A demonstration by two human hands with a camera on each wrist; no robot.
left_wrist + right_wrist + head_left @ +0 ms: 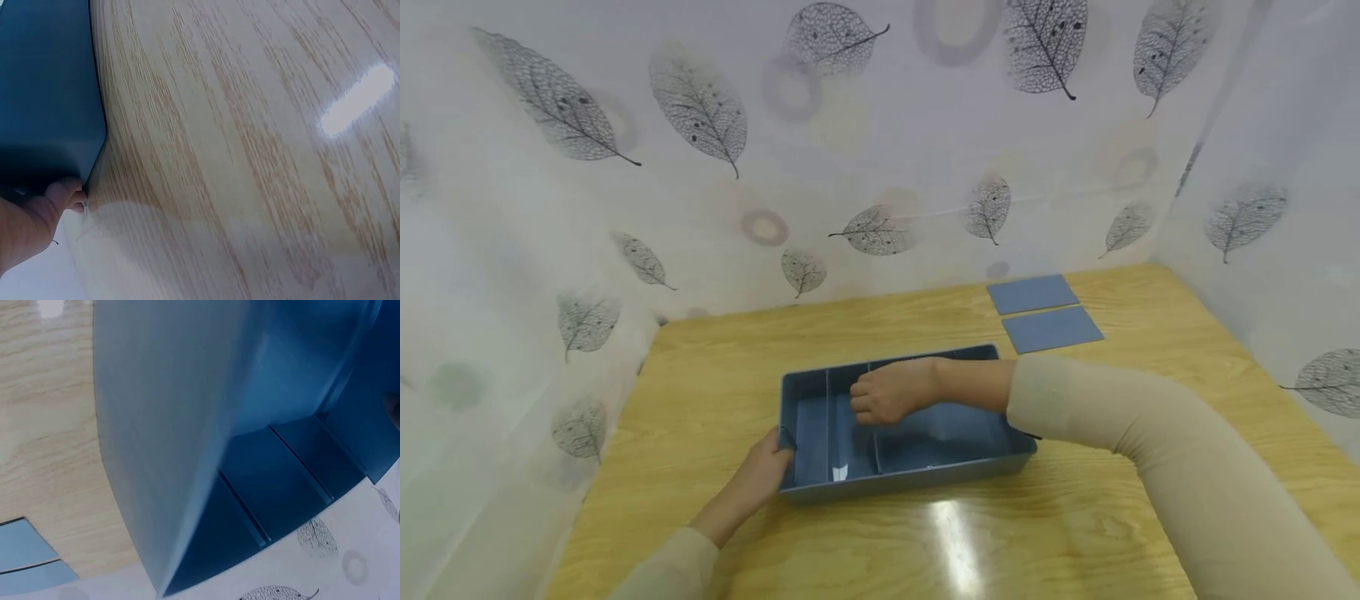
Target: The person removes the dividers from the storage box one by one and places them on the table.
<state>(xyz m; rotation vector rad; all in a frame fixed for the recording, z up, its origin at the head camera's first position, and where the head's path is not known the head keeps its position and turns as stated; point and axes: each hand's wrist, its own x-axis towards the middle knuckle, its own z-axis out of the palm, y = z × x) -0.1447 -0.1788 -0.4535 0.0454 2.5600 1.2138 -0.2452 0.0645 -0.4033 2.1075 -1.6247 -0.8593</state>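
A blue rectangular storage box (pixel 925 478) with inner compartments lies on the wooden table. My left hand (pixel 758 473) grips its left end near the front corner; the left wrist view shows the thumb and fingertips at the bottom corner of the box (pixel 53 81). Over the inside of the box, my right hand (pixel 893 392) has its fingers curled at the top of a thin blue divider (pixel 876 454), pinching it. Only a fingertip (pixel 394 410) shows in the right wrist view, against the dark panel. The right hand covers the divider's middle.
Two flat blue panels (pixel 1032 295) lie side by side on the table (pixel 715 383) behind the box's right end. A leaf-patterned white curtain (pixel 880 150) closes off the back and sides. Slots (pixel 244 509) line the box's inner wall.
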